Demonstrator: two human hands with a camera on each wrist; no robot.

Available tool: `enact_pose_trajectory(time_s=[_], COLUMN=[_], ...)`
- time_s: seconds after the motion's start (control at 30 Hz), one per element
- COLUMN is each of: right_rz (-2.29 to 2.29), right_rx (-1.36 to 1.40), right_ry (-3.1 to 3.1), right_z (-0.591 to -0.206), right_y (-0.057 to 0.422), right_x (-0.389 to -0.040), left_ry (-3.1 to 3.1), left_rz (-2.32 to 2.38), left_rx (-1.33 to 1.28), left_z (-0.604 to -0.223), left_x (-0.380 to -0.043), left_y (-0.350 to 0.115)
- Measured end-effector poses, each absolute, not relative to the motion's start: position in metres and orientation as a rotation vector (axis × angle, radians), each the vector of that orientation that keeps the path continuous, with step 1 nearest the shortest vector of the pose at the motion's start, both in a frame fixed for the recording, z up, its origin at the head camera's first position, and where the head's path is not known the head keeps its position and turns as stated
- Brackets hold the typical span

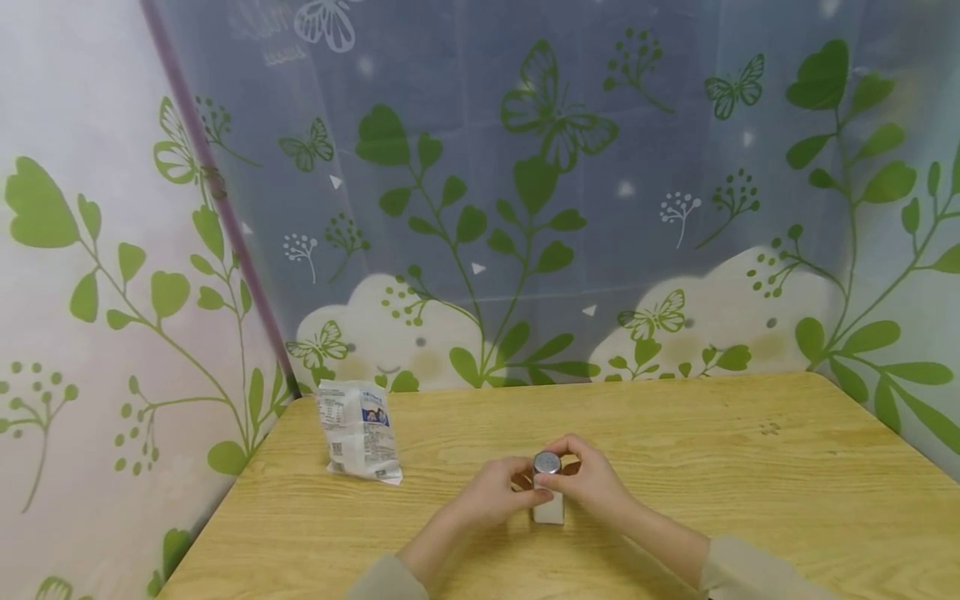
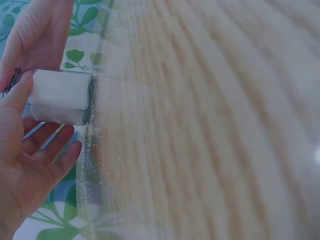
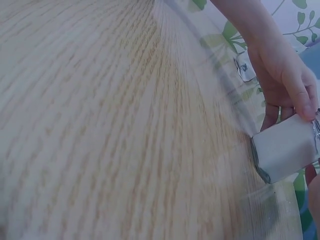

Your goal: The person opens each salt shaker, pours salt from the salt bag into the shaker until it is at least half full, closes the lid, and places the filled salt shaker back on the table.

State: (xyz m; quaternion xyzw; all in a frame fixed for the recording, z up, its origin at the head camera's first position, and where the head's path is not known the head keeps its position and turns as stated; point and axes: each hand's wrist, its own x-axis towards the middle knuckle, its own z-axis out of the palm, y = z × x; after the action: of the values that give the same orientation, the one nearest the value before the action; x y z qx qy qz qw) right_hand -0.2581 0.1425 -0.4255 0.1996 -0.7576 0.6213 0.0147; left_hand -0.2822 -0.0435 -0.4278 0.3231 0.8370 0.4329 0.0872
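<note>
A small square glass jar (image 1: 549,510) filled with white stuff stands upright on the wooden table, topped by a round silver lid (image 1: 547,463). From its left side my left hand (image 1: 491,493) grips the jar, the thumb lying across its front just under the lid. My right hand (image 1: 596,483) holds the lid from the other side between thumb and fingers. The left wrist view shows the jar's glass side (image 2: 60,95) with the left hand (image 2: 30,160) around its upper part and the lower fingers spread. In the right wrist view, the left thumb presses the jar (image 3: 285,147) near the lid.
A white printed packet (image 1: 362,433) stands at the table's back left, apart from both hands. The light wooden table (image 1: 705,450) reaches back to a curtain (image 1: 465,208) with leaf and butterfly prints, which also hangs along the left and right sides.
</note>
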Motion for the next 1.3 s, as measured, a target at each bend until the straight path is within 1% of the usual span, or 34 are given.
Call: enact_pose_trajectory(time_s=[0.17,0.4,0.57,0.8,0.9,1.07,1.3], right_rz=[1.837,1.725,1.725,1.9,1.892,1.817,1.787], right_rx=[0.588,0.753,0.84,0.706,0.69,0.755,0.959], right_ry=[-2.385,-2.355,-2.307,-2.365,-2.385,-2.4,-2.406], right_z=[-0.425,-0.427,-0.426,-0.427,-0.427,-0.424,-0.42], right_y=[0.14,0.146,0.15,0.149,0.148,0.152,0.162], right_x=[-0.257,-0.259,-0.261,-0.26,-0.261,-0.263,-0.269], left_ry=[2.494,2.512,2.543,2.519,2.515,2.519,2.506], left_rz=[1.293,1.284,1.268,1.281,1.288,1.289,1.29], left_rx=[0.961,0.96,0.968,0.948,0.951,0.949,0.917], left_z=[-0.428,-0.425,-0.423,-0.423,-0.423,-0.424,-0.426], left_x=[-0.282,-0.281,-0.281,-0.28,-0.28,-0.281,-0.281], left_y=[-0.043,-0.042,-0.042,-0.041,-0.041,-0.041,-0.042])
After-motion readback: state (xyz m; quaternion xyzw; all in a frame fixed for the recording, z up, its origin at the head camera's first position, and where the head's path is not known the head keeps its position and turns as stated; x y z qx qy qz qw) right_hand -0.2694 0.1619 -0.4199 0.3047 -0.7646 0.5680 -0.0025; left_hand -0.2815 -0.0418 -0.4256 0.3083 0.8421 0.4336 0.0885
